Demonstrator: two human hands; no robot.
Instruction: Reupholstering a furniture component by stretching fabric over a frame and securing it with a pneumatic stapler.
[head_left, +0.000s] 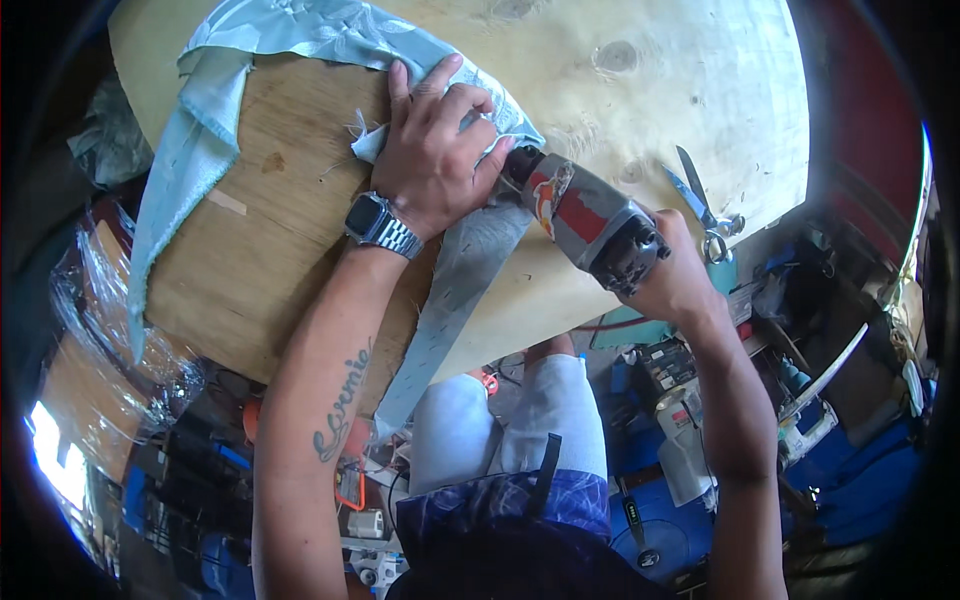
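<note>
My left hand (435, 150), wearing a watch (375, 222), presses on light blue patterned fabric (330, 32) folded over the edge of a brown wooden board (290, 150). Two of its fingers stretch forward along the cloth; the others bend down onto it, with the thumb beside the tool's nose. My right hand (680, 265) is closed round the handle of a grey and red staple gun (590, 215), its nose down at the fabric's edge near my left thumb. A grey strip of the cloth (455, 290) with rows of staples hangs toward me.
Beneath the board lies a pale plywood sheet (690, 60). Metal scissors (705, 210) rest on it, right of the staple gun. Clear plastic wrapping (110, 310) is at the left. Tools and blue containers (660, 530) clutter the floor below, around my legs.
</note>
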